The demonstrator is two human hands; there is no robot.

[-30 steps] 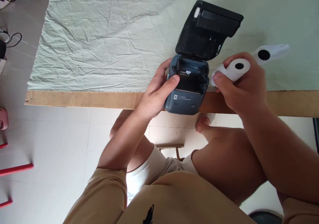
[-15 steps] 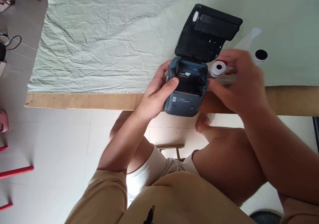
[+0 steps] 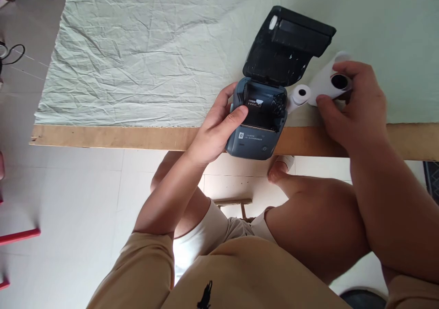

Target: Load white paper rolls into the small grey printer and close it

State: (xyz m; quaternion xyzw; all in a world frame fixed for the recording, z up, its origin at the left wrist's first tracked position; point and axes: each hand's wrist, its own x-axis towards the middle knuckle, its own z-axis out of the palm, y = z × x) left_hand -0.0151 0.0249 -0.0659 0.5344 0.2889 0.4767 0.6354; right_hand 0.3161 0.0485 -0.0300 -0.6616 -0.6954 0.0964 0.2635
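Observation:
A small dark grey printer (image 3: 260,116) sits at the table's near edge with its black lid (image 3: 288,43) swung open and back. My left hand (image 3: 219,126) grips the printer's left side, thumb on top. A small white paper roll (image 3: 300,94) lies on the cloth just right of the printer. My right hand (image 3: 356,107) is closed round a second white roll with a dark core (image 3: 334,82), thumb and fingers pinching it, its loose paper end sticking out.
A wrinkled pale green cloth (image 3: 154,57) covers the wooden table, whose bare edge (image 3: 120,137) runs across the view. My knees and a stool bar show below. Red chair legs (image 3: 18,235) and a black cable (image 3: 13,52) are at the left.
My right hand set the small roll down beside the printer, moved right and took hold of the second roll with the dark core. The left hand stayed on the printer.

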